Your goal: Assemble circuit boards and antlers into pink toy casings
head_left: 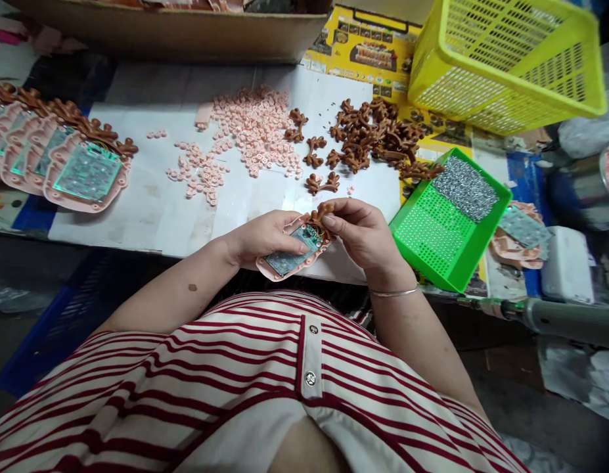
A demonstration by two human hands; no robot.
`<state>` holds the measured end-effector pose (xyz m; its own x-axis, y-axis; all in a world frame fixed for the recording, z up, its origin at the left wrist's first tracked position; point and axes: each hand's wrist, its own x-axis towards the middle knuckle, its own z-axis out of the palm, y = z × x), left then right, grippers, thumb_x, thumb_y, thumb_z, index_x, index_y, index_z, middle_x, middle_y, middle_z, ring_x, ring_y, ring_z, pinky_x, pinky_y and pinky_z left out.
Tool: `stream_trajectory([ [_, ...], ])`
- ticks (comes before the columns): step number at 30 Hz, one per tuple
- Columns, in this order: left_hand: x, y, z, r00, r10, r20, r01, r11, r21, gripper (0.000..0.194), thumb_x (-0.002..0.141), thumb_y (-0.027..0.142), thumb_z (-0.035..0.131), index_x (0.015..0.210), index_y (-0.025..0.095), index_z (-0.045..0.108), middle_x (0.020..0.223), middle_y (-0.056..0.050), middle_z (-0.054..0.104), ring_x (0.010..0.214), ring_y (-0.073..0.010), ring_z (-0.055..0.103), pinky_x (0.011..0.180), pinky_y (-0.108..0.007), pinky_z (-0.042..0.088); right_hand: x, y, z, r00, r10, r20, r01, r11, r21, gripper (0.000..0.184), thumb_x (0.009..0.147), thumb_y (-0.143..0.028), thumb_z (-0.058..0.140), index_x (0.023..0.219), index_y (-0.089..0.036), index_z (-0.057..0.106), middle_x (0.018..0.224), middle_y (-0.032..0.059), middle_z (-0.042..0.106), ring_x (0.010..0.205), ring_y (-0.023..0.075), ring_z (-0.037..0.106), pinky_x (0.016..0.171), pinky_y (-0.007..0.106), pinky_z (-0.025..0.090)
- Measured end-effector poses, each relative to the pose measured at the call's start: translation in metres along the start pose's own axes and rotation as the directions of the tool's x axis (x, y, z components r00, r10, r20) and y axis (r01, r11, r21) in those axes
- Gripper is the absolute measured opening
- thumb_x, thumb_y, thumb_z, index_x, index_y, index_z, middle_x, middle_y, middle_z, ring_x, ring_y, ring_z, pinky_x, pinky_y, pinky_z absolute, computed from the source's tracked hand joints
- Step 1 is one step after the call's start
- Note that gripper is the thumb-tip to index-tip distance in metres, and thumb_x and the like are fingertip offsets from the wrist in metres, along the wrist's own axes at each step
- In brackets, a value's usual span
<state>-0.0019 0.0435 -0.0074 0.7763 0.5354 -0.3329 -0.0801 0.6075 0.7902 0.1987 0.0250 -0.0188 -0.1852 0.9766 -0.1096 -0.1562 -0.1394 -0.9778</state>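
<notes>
My left hand grips a pink plastic shell with a green circuit board in it, thumb lying across the board. My right hand pinches a brown antler piece against the shell's top edge, fingers closed on it. Both hands hover just above the near edge of the white table sheet. A pile of brown antler pieces lies beyond the hands, and a heap of small pink rings lies to its left.
A row of finished pink shells with antlers lies at the left. A green tray holding small metal parts sits right of my hands, with a yellow basket behind it. A cardboard box runs along the back. An electric screwdriver lies lower right.
</notes>
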Motion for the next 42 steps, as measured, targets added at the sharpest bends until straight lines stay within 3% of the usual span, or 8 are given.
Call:
stream_trajectory([
  [9, 0.002, -0.003, 0.001, 0.998, 0.013, -0.055, -0.009, 0.998, 0.064, 0.022, 0.070, 0.012, 0.071, 0.090, 0.011, 0.062, 0.073, -0.005, 0.071, 0.061, -0.0141, 0.066, 0.060, -0.025, 0.050, 0.002, -0.005, 0.010, 0.993, 0.008, -0.115, -0.031, 0.980, -0.197, 0.031, 0.071, -0.041, 0.084, 0.084, -0.020, 0.065, 0.069, -0.0047, 0.060, 0.062, 0.0077, 0.051, 0.057, 0.023, 0.042],
  [17, 0.006, 0.000, -0.004, 0.998, 0.016, -0.068, -0.021, 0.997, -0.076, 0.030, 0.065, 0.017, 0.078, 0.091, 0.008, 0.065, 0.077, -0.008, 0.072, 0.063, -0.0157, 0.066, 0.060, -0.026, 0.050, 0.005, 0.004, 0.001, 0.992, 0.078, -0.097, -0.068, 0.993, 0.096, 0.050, 0.070, -0.067, 0.079, 0.092, -0.023, 0.068, 0.073, -0.0045, 0.062, 0.064, 0.0081, 0.059, 0.062, 0.023, 0.053],
  [26, 0.009, -0.003, -0.011, 0.997, 0.024, -0.072, -0.026, 0.999, -0.026, 0.032, 0.063, 0.019, 0.080, 0.091, 0.008, 0.067, 0.077, -0.010, 0.073, 0.063, -0.0170, 0.066, 0.060, -0.027, 0.049, -0.005, 0.011, 0.000, 0.986, 0.107, -0.129, -0.095, 0.991, 0.090, 0.047, 0.060, -0.052, 0.091, 0.083, -0.020, 0.066, 0.073, -0.0048, 0.067, 0.062, 0.0082, 0.061, 0.063, 0.024, 0.056],
  [29, 0.012, -0.007, -0.007, 0.996, 0.051, -0.070, -0.054, 0.998, -0.043, 0.034, 0.059, 0.019, 0.082, 0.089, 0.008, 0.068, 0.076, -0.009, 0.072, 0.062, -0.0161, 0.065, 0.063, -0.028, 0.049, -0.008, 0.011, 0.003, 0.984, 0.119, -0.135, -0.112, 0.992, 0.062, 0.041, 0.066, -0.050, 0.089, 0.088, -0.022, 0.069, 0.078, -0.0028, 0.069, 0.066, 0.0097, 0.063, 0.068, 0.026, 0.059],
  [34, -0.008, -0.001, -0.008, 0.976, 0.096, -0.197, -0.100, 0.995, -0.010, 0.025, 0.059, 0.015, 0.076, 0.081, 0.011, 0.064, 0.074, -0.007, 0.071, 0.059, -0.0142, 0.062, 0.066, -0.029, 0.050, -0.014, 0.015, 0.002, 0.979, 0.035, -0.202, -0.004, 0.988, 0.153, 0.049, 0.069, -0.057, 0.085, 0.102, -0.026, 0.067, 0.083, -0.0040, 0.069, 0.062, 0.0091, 0.066, 0.060, 0.024, 0.059],
  [36, -0.031, 0.013, -0.013, 0.911, 0.188, -0.367, -0.142, 0.979, 0.150, 0.016, 0.068, 0.013, 0.069, 0.083, 0.013, 0.063, 0.075, -0.004, 0.070, 0.063, -0.0138, 0.063, 0.069, -0.029, 0.051, -0.015, 0.017, -0.001, 0.964, 0.064, -0.258, -0.010, 0.979, 0.202, 0.053, 0.063, -0.059, 0.087, 0.098, -0.023, 0.069, 0.080, -0.0021, 0.068, 0.061, 0.0111, 0.067, 0.058, 0.026, 0.060],
  [39, -0.080, 0.047, -0.030, 0.717, 0.379, -0.585, -0.173, 0.910, 0.377, 0.021, 0.077, 0.009, 0.066, 0.096, 0.015, 0.061, 0.088, 0.001, 0.071, 0.082, -0.0119, 0.065, 0.083, -0.025, 0.051, -0.018, 0.016, -0.002, 0.944, 0.135, -0.302, -0.066, 0.971, 0.228, 0.052, 0.054, -0.050, 0.095, 0.090, -0.020, 0.073, 0.075, -0.0007, 0.068, 0.059, 0.0102, 0.067, 0.058, 0.023, 0.060],
  [42, -0.131, 0.089, -0.062, 0.439, 0.516, -0.735, -0.106, 0.843, 0.528, 0.035, 0.077, 0.007, 0.071, 0.108, 0.015, 0.056, 0.089, 0.009, 0.064, 0.083, -0.0049, 0.056, 0.081, -0.015, 0.043, -0.020, 0.013, 0.000, 0.930, 0.179, -0.322, -0.103, 0.966, 0.238, 0.052, 0.046, -0.046, 0.098, 0.085, -0.020, 0.076, 0.073, -0.0003, 0.069, 0.059, 0.0102, 0.067, 0.058, 0.021, 0.060],
])
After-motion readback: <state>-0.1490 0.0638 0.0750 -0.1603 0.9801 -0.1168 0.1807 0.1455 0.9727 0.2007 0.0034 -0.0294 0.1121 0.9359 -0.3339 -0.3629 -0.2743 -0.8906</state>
